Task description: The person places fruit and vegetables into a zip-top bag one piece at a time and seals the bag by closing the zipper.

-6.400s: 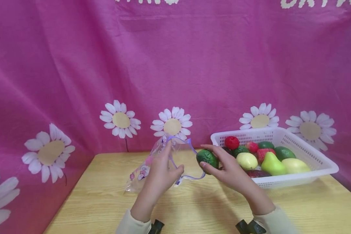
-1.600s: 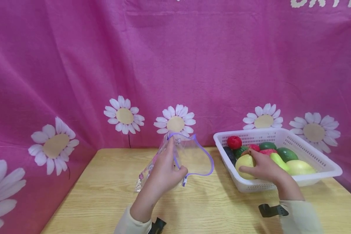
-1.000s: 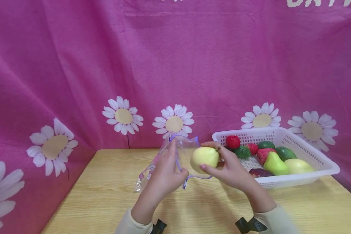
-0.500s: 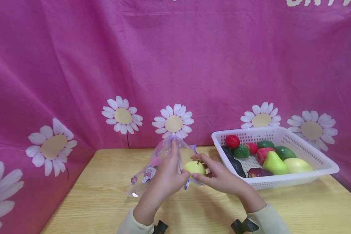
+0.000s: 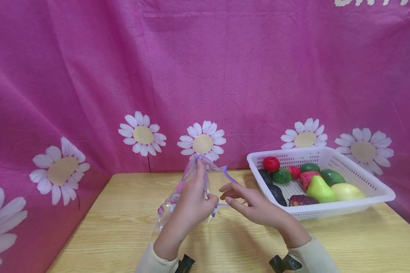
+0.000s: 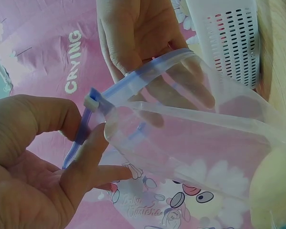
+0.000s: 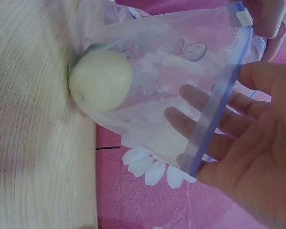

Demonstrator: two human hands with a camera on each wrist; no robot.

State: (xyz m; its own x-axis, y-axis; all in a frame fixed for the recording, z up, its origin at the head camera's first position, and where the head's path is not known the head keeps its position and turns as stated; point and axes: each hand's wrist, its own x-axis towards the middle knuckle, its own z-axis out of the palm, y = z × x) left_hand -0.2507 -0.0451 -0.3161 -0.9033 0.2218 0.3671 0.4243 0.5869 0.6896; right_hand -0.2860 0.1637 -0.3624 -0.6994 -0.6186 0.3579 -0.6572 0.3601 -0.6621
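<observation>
While the left hand [image 5: 193, 201] pinched a clear zip bag [image 7: 157, 102] by its purple rim [image 7: 220, 106], the right hand [image 5: 257, 204] spread loose fingers [image 7: 260, 76] along it. A pale yellow fruit [image 7: 104, 78] lay at the bag's lower end, left of a white basket [image 5: 328, 212] on the table [image 5: 116, 223].

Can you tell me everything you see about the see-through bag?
The zip bag looks like thin clear plastic with cartoon pictures. Its open mouth has a bluish-purple zip strip and a white slider. It slants, its lower end down by the wooden table. A pale yellow fruit sits inside near the bottom. The left hand pinches the rim, and the right hand partly shows through the plastic at the mouth.
</observation>
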